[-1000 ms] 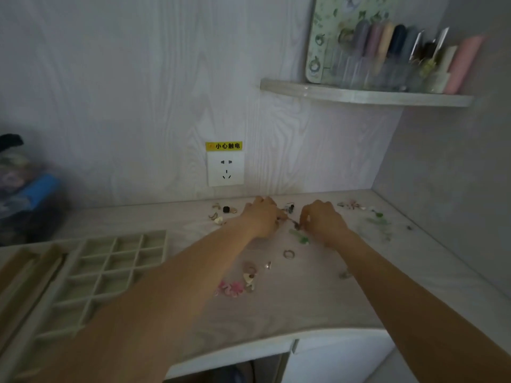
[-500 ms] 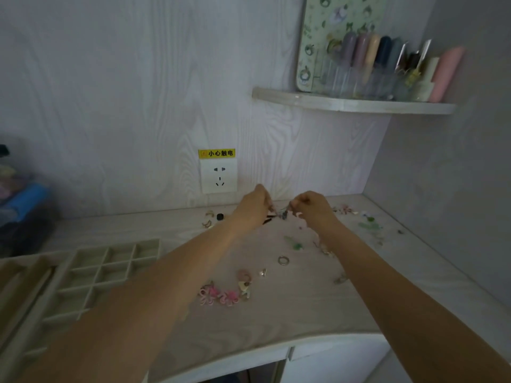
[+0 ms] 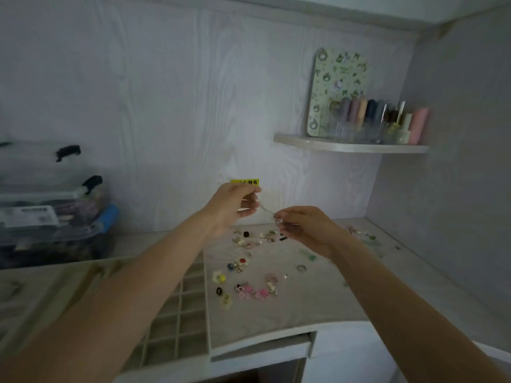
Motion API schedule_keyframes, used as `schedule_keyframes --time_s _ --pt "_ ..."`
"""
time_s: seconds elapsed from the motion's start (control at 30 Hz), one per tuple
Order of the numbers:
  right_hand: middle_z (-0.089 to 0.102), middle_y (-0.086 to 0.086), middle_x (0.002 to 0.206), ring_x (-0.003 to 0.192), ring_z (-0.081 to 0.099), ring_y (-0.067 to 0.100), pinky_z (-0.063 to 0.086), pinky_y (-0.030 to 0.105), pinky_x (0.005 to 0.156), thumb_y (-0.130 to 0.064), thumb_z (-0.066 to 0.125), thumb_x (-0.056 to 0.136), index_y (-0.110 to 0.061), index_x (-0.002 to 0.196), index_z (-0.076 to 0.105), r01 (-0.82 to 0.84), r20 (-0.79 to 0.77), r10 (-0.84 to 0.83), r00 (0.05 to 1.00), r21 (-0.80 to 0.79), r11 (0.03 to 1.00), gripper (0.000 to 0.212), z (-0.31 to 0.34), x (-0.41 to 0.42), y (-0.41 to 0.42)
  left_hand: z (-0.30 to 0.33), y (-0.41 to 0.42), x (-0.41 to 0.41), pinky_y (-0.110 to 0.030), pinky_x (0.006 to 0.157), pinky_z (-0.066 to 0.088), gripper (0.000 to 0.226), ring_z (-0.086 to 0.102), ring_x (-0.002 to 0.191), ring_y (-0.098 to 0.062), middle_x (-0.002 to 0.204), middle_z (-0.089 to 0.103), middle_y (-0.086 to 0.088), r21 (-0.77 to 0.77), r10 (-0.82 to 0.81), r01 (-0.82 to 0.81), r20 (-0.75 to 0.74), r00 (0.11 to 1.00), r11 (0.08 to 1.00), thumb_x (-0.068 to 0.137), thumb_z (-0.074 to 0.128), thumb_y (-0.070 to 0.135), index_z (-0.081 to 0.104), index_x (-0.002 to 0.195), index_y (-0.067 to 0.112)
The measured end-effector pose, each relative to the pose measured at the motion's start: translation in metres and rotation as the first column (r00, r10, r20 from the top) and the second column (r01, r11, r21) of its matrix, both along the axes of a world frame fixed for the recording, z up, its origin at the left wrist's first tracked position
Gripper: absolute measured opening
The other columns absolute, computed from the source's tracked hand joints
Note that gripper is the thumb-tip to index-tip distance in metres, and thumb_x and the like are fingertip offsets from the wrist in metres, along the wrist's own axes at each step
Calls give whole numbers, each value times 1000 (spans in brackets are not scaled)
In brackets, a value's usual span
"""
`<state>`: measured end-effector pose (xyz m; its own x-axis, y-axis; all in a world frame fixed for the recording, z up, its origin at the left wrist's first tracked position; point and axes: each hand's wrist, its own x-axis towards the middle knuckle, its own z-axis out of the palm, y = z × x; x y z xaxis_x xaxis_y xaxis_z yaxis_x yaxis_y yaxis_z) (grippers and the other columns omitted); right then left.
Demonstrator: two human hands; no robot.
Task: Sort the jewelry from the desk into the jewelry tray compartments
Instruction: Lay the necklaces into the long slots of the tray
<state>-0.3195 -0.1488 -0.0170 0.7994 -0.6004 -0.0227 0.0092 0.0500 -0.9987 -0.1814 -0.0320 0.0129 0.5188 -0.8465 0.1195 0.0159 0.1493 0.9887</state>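
Both hands are raised above the desk [image 3: 318,305], in front of the wall. The left hand [image 3: 231,207] pinches one end of a thin silver chain [image 3: 266,212] between thumb and fingertips; the right hand [image 3: 305,228] pinches the other end, where a small shiny cluster hangs at its fingertips. There is one chain, stretched between the two hands, its long axis running from upper left at the left hand down to lower right at the right hand. It is off the desk, held in the air.

One tray [image 3: 190,322] lies at the left of the desk, partly under the left forearm. Its grid holds many small square compartments; I cannot count them, since the arm covers some, and those that show look bare.

Loose jewelry is scattered over the desk to the right of the tray, too small and blurred for an exact count. One silver ring [image 3: 301,268] lies alone under the right wrist. Two pink flower pieces [image 3: 253,293] sit side by side near the front. One yellow bead piece [image 3: 219,277] lies just beside the tray's edge. A cluster of about a dozen small pieces [image 3: 254,239] lies near the wall below the hands. A few green bits [image 3: 372,240] lie at the far right.

One shelf [image 3: 351,147] hangs on the wall, carrying a row of bottles. Stacked clear bins [image 3: 52,217] stand at the left.
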Motion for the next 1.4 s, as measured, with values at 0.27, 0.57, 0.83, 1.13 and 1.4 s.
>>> schedule_keyframes --time_s 0.27,0.57,0.83,1.13,1.4 --pt "60 4 63 58 56 11 52 20 62 -2 54 91 1 89 66 -187 -20 192 981 149 971 12 17 22 72 20 89 18 -15 66 54 13 60 69 -12 78 63 -7 -94 192 -170 328 925 981 90 55 -1 65 98 -1" --pt "57 2 67 64 61 13 53 22 61 -15 58 91 -10 77 59 -173 -68 186 980 163 971 16 19 67 140 13 198 73 -7 57 49 12 62 56 0 82 68 -10 -58 351 -423 667 657 904 88 62 3 67 98 3" --pt "67 3 71 71 66 17 56 23 58 -15 54 92 -10 72 54 -216 214 126 969 475 853 20 10 107 181 5 257 95 -6 54 46 9 60 53 6 70 66 1 30 285 -466 755 590 884 88 61 5 67 83 9" --pt "59 0 62 57 64 12 50 18 50 -16 58 89 -13 62 48 -261 330 66 941 589 765 29 7 130 207 1 276 105 -3 51 43 10 56 63 -3 76 61 2 41 361 -543 706 610 839 95 51 9 59 90 7" --pt "61 1 56 54 64 12 49 17 44 -26 56 93 -12 64 48 -206 238 94 967 507 837 33 7 137 220 4 274 109 -31 78 46 21 56 82 -14 89 61 -3 1 506 -699 689 519 715 98 44 15 62 95 6"
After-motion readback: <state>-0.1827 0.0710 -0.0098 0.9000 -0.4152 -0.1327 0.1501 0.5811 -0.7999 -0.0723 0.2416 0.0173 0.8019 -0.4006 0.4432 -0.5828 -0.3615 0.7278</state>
